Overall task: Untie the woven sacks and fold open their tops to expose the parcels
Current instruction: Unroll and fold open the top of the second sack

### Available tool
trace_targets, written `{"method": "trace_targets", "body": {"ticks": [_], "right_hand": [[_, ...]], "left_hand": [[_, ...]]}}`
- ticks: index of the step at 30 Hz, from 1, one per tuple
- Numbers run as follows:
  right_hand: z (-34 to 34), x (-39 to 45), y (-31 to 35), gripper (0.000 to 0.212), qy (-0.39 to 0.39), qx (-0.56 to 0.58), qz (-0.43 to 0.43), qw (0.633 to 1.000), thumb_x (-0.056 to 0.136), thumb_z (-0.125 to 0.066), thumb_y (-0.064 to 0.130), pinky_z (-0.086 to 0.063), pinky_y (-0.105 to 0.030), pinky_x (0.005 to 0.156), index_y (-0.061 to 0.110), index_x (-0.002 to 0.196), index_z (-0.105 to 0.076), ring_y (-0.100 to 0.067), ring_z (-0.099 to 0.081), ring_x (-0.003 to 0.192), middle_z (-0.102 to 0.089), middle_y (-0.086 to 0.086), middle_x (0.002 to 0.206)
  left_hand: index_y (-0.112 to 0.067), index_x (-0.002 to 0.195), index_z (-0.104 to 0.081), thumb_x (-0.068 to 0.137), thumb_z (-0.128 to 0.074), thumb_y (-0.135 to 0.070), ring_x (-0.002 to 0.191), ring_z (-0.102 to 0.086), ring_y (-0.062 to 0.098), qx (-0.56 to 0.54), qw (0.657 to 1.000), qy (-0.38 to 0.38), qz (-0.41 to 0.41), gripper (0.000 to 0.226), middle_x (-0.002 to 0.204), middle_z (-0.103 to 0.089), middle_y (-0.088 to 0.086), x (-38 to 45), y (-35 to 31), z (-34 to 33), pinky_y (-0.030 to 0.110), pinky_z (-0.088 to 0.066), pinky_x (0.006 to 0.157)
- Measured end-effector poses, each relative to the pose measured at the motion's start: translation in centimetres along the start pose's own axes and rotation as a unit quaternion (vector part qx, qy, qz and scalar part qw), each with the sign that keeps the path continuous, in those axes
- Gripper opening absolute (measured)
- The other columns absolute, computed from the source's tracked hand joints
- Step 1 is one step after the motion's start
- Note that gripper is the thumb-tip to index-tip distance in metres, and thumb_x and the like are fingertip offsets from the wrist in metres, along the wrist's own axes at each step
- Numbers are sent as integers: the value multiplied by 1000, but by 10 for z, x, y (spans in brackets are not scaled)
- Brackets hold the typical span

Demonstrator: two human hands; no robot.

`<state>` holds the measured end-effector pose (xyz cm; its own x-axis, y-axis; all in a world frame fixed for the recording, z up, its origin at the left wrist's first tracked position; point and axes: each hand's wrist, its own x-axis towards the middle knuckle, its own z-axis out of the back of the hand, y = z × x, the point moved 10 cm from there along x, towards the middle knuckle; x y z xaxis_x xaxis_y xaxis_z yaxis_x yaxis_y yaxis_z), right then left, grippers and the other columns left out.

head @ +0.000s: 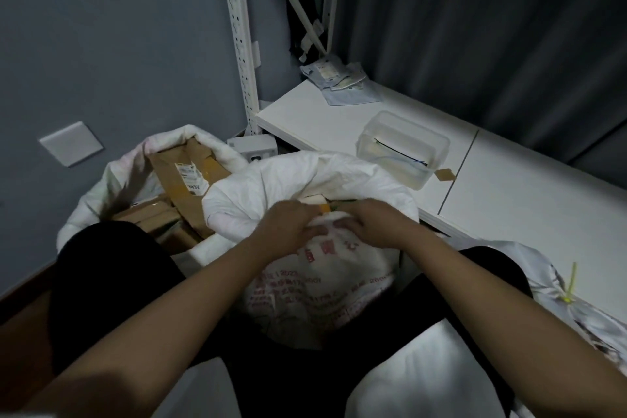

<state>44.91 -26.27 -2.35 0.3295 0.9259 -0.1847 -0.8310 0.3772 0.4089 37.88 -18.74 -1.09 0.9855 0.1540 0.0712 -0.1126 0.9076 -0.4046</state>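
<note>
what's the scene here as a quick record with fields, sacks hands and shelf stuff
middle sack: white woven, red print, top partly rolled open
left hand: grips the middle sack's near rim
right hand: grips the same rim, beside the left hand
left sack: top folded open, cardboard parcels exposed
right sack: tied shut with a yellow zip tie
shelf: white, holds a clear plastic tub and flat packets
</note>
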Motion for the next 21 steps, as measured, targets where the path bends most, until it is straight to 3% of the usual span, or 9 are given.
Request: {"method": "trace_targets", "body": {"ticks": [3,6,9,10,11,13,14,18,21], "right_hand": [[15,-9,-19,23,-88,89,-33,992,98,-51,26,-41,-27,75,14,109,-67,-19,-61,95,-69,-5,106],[14,-15,-27,22,-129,139,-43,981,97,-53,23,-35,-26,68,7,87,-64,-17,-57,80,-66,-4,85],[9,-15,-17,17,-137,133,-39,981,97,-53,22,-36,-28,68,13,85,-61,-17,-57,81,-65,-1,85],[11,-16,-14,17,-140,134,-38,980,98,-53,22,-39,-29,70,12,86,-62,-18,-58,82,-67,-2,86],[12,-17,-12,18,-145,138,-39,979,98,-52,22,-40,-30,71,11,87,-62,-18,-58,83,-67,-2,87],[19,-26,-5,15,-153,138,-34,978,98,-52,24,-36,-28,67,20,84,-59,-16,-57,80,-64,4,84],[20,-31,-2,15,-145,118,-29,982,97,-53,26,-33,-25,66,25,83,-57,-15,-55,78,-61,6,81],[15,-40,9,12,-20,-20,-30,999,88,-63,44,-32,-24,62,34,81,-60,-17,-57,79,-65,8,89],[36,-28,24,32,-39,-36,-42,998,76,-65,64,-44,-28,69,34,84,-60,-14,-58,85,-60,13,89]], "left_hand": [[-20,124,-53,77,-65,-58,123,-40,26,-65,939,-216,259,61,132,-47,5,-47,65,40,38,-28,101],[-16,139,-32,72,-71,-56,128,-34,32,-380,743,-228,502,87,145,-27,11,-106,116,-6,39,-37,98],[-18,147,-15,72,-70,-59,110,-54,32,-654,562,-153,482,102,142,-37,12,-90,93,-48,38,-56,69],[-19,149,-11,79,-69,-50,108,-56,33,-677,532,-158,484,96,141,-38,13,-79,84,-54,38,-57,61],[-18,149,-12,86,-66,-40,107,-57,32,-690,515,-184,475,86,141,-41,13,-71,80,-53,36,-56,59],[-17,143,-34,97,-51,-14,95,-62,21,-643,563,-260,450,49,126,-58,9,-72,86,-30,29,-56,66],[-18,138,-43,98,-45,-4,86,-62,17,-616,590,-226,470,43,113,-63,6,-61,84,-26,28,-54,71],[-19,147,-29,95,-53,-7,87,-56,16,-686,582,-241,364,58,124,-49,6,-29,76,-9,42,-55,82],[-24,146,-29,96,-50,-6,102,-56,21,-733,559,-215,323,57,137,-42,7,-28,70,-12,33,-57,68]]}}
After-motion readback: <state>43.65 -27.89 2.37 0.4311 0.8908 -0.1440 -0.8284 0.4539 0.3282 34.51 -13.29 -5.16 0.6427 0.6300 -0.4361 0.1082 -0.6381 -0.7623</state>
